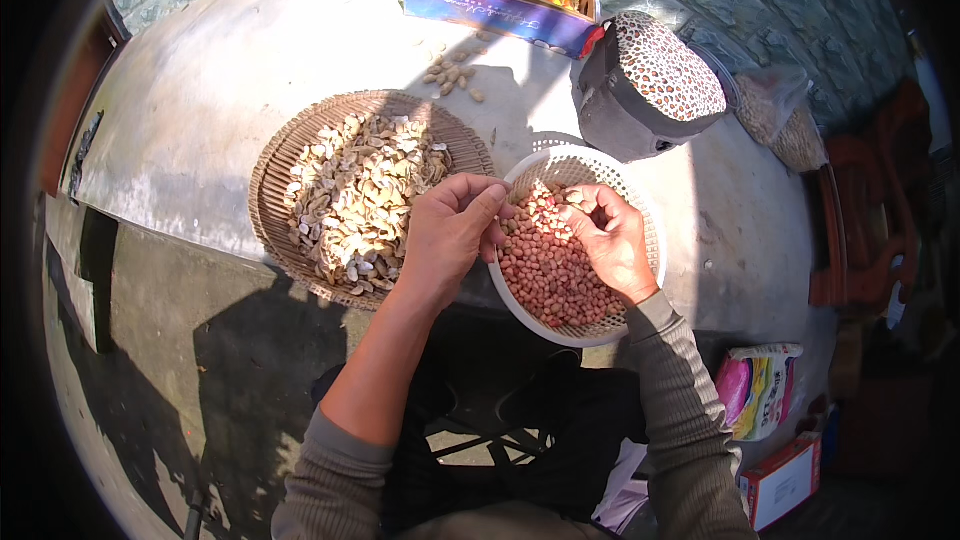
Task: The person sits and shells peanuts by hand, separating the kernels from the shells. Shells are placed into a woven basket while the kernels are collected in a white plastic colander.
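Observation:
A white plastic colander (654,219) holds many shelled peanuts (551,270) with reddish skins. My left hand (456,229) is bent at the colander's left rim, thumb and fingertips drawn together; whether anything sits between them is hidden. Over the right side of the colander is my right hand (611,236), its thumb and index finger pinched around a small pale piece, apparently a peanut (574,199). To the left, a round woven bamboo tray (271,184) carries a heap of broken peanut shells (367,199). Several unshelled peanuts (450,75) lie on the concrete surface behind it.
At the back stands a cardboard box (495,9) of orange-yellow fruit. A dark bag with a leopard-print top (664,75) is behind the colander, beside a clear plastic bag (784,120) of peanuts. A colourful packet (759,390) and a red-and-white box (781,481) lie lower right.

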`<move>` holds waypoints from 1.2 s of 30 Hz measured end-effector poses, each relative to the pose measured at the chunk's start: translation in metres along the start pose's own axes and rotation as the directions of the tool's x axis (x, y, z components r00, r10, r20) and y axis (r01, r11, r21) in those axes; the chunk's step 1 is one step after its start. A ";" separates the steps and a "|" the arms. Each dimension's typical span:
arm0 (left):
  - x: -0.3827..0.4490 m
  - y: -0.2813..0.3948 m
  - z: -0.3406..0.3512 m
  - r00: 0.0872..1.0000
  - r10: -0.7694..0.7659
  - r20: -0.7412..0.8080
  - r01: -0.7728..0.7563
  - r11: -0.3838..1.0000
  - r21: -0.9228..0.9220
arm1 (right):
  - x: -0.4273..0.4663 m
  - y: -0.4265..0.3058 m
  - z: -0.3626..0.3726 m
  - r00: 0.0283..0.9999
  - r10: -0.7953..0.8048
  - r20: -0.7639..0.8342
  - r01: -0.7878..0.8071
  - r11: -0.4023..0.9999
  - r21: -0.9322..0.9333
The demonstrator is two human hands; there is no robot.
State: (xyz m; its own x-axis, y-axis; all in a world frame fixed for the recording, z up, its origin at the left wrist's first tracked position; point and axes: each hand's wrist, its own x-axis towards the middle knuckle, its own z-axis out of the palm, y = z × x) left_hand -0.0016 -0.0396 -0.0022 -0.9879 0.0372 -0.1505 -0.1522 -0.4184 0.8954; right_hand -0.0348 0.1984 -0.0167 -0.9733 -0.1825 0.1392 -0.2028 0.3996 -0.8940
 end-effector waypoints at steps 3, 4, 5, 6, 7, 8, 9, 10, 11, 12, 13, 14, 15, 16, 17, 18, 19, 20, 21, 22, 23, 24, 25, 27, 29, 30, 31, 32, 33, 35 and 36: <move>-0.006 -0.012 0.017 0.974 -0.176 0.144 0.180 0.984 -0.013 | -0.034 -0.047 0.008 0.998 -0.063 0.027 0.054 0.969 0.242; -0.007 -0.015 0.022 0.967 -0.184 0.177 0.187 0.982 0.001 | -0.041 -0.052 0.010 0.994 -0.107 0.012 0.102 0.972 0.212; -0.008 -0.016 0.025 0.959 -0.192 0.207 0.194 0.981 0.014 | -0.046 -0.060 0.012 0.992 -0.126 0.004 0.123 0.977 0.176; -0.009 -0.018 0.027 0.951 -0.201 0.237 0.200 0.979 0.027 | -0.047 -0.053 0.008 0.984 -0.173 0.050 0.170 0.984 0.062; -0.010 -0.021 0.026 0.952 -0.183 0.247 0.183 0.983 0.023 | -0.050 -0.049 0.008 0.982 -0.186 0.034 0.183 0.979 0.085; -0.010 -0.024 0.024 0.953 -0.165 0.255 0.166 0.986 0.018 | -0.052 -0.045 0.010 0.980 -0.199 0.019 0.196 0.975 0.109; -0.009 -0.024 0.023 0.953 -0.145 0.266 0.147 0.989 0.013 | -0.051 -0.046 0.012 0.977 -0.213 0.002 0.211 0.969 0.130; -0.009 -0.025 0.023 0.945 -0.181 0.272 0.202 0.978 -0.050 | -0.057 -0.054 0.019 0.978 -0.191 -0.085 0.201 0.970 0.136; -0.010 -0.025 0.023 0.935 -0.217 0.280 0.256 0.960 -0.111 | -0.060 -0.057 0.016 0.995 -0.069 -0.073 0.087 0.957 0.276; -0.011 -0.024 0.022 0.926 -0.249 0.285 0.305 0.937 -0.171 | -0.062 -0.058 0.013 0.998 0.046 -0.040 -0.026 0.911 0.412; -0.010 -0.024 0.021 0.916 -0.258 0.307 0.330 0.920 -0.211 | -0.062 -0.057 0.010 0.988 0.155 0.011 -0.137 0.833 0.535; -0.009 -0.024 0.021 0.906 -0.266 0.328 0.355 0.901 -0.249 | -0.059 -0.053 0.009 0.976 0.216 0.039 -0.185 0.715 0.675; -0.010 -0.026 0.020 0.894 -0.278 0.351 0.386 0.876 -0.290 | -0.058 -0.054 0.003 0.938 0.321 0.130 -0.303 0.579 0.757; -0.010 -0.028 0.020 0.889 -0.291 0.352 0.403 0.863 -0.304 | -0.056 -0.056 0.002 0.914 0.367 0.173 -0.350 0.499 0.793; -0.011 -0.030 0.019 0.885 -0.305 0.353 0.420 0.850 -0.318 | -0.054 -0.057 0.003 0.887 0.408 0.219 -0.392 0.412 0.822; -0.011 -0.031 0.022 0.876 -0.317 0.363 0.439 0.834 -0.333 | -0.054 -0.055 0.001 0.898 0.387 0.210 -0.374 0.418 0.828; -0.011 -0.034 0.023 0.870 -0.321 0.375 0.451 0.826 -0.338 | -0.055 -0.052 0.000 0.908 0.367 0.201 -0.356 0.424 0.833; -0.011 -0.037 0.024 0.863 -0.325 0.387 0.461 0.818 -0.344 | -0.056 -0.050 0.000 0.918 0.346 0.193 -0.338 0.428 0.838; -0.011 -0.039 0.025 0.858 -0.327 0.397 0.471 0.810 -0.349 | -0.056 -0.054 0.002 0.950 0.283 0.131 -0.274 0.556 0.784; -0.012 -0.040 0.026 0.854 -0.337 0.396 0.478 0.810 -0.341 | -0.055 -0.062 0.007 0.974 0.211 0.078 -0.203 0.671 0.714; -0.013 -0.042 0.028 0.851 -0.348 0.394 0.485 0.809 -0.332 | -0.055 -0.066 0.010 0.991 0.132 0.035 -0.124 0.768 0.628; -0.013 -0.042 0.030 0.847 -0.354 0.395 0.490 0.809 -0.324 | -0.055 -0.057 0.014 0.990 0.127 0.057 -0.136 0.780 0.611; -0.014 -0.043 0.031 0.845 -0.345 0.409 0.487 0.811 -0.324 | -0.056 -0.051 0.015 0.995 0.097 0.028 -0.095 0.805 0.586; -0.014 -0.044 0.033 0.842 -0.324 0.431 0.480 0.815 -0.325 | -0.057 -0.046 0.017 0.999 0.032 -0.022 -0.015 0.847 0.531; -0.015 -0.044 0.031 0.862 -0.313 0.399 0.425 0.876 -0.228 | -0.058 -0.050 0.017 0.998 0.003 -0.067 0.028 0.886 0.462; -0.016 -0.043 0.031 0.871 -0.305 0.384 0.394 0.902 -0.178 | -0.059 -0.050 0.016 0.997 -0.018 -0.081 0.050 0.909 0.413; -0.018 -0.043 0.033 0.904 -0.237 0.357 0.303 0.942 -0.141 | -0.060 -0.050 0.015 0.995 -0.040 -0.094 0.072 0.930 0.361; -0.019 -0.043 0.037 0.929 -0.165 0.332 0.209 0.973 -0.101 | -0.060 -0.052 0.015 0.995 -0.017 -0.099 0.055 0.918 0.393; -0.020 -0.042 0.040 0.946 -0.090 0.311 0.113 0.992 -0.058 | -0.060 -0.055 0.015 0.995 0.007 -0.104 0.039 0.904 0.425; -0.021 -0.043 0.040 0.927 0.043 0.373 -0.038 0.999 -0.021 | -0.060 -0.054 0.015 0.991 0.011 -0.131 0.042 0.919 0.391; -0.021 -0.044 0.039 0.909 0.107 0.404 -0.114 0.993 -0.006 | -0.060 -0.048 0.016 0.988 -0.010 -0.151 0.059 0.944 0.324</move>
State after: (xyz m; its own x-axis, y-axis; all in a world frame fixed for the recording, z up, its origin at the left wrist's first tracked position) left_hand 0.0250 0.0139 -0.0223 -0.9258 0.3557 0.1280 -0.0386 -0.4257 0.9040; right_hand 0.0355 0.1760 0.0112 -0.9764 -0.0485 0.2106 -0.2138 0.0759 -0.9739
